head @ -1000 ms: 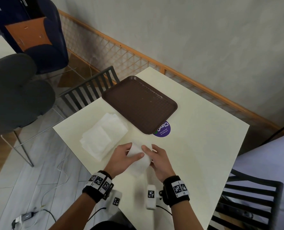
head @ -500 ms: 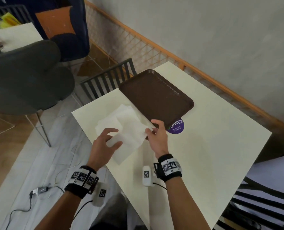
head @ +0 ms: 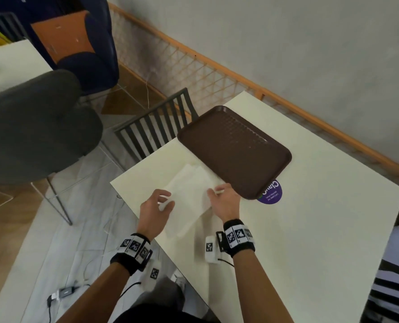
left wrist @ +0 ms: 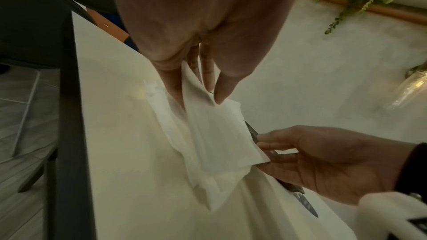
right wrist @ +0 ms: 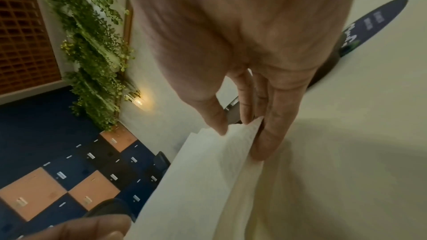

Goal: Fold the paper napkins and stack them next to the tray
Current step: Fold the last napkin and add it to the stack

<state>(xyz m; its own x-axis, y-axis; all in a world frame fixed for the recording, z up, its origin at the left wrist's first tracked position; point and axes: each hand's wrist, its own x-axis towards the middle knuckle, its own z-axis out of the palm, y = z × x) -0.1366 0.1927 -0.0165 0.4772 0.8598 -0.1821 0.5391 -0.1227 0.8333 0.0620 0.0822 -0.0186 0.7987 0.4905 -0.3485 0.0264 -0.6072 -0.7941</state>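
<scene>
Cream-topped and square, the table [head: 310, 229] stands against a grey wall with an orange lattice rail along its foot. At far left sits a dark grey chair [head: 30, 136], with a blue and orange seat behind it; a slatted chair [head: 156, 129] is tucked at the table's left edge.

On the table's left part lies the stack [head: 189, 178] of white napkins, just beside the tray's near-left edge. Over it, the left hand [head: 155, 210] holds the left end of a napkin [head: 193, 197]: in the left wrist view the thumb and fingers [left wrist: 173, 83] pinch the paper between them, and the sheet hangs in soft folds down onto the stack. The right hand [head: 225, 200] takes the napkin's other end; the right wrist view shows its thumb and fingers [right wrist: 265, 134] closed on the corner of the paper. So the napkin is stretched between the two hands, low over the stack, its right end close to the tray's near edge.

Right of the hands lies the brown tray [head: 235, 150], flat and set at a slant to the table's edges. A round purple sticker [head: 270, 194] shows from under the tray's near corner. Both wrists wear black bands with printed markers. At far right a striped cloth [head: 392, 287] shows at the frame's edge.
</scene>
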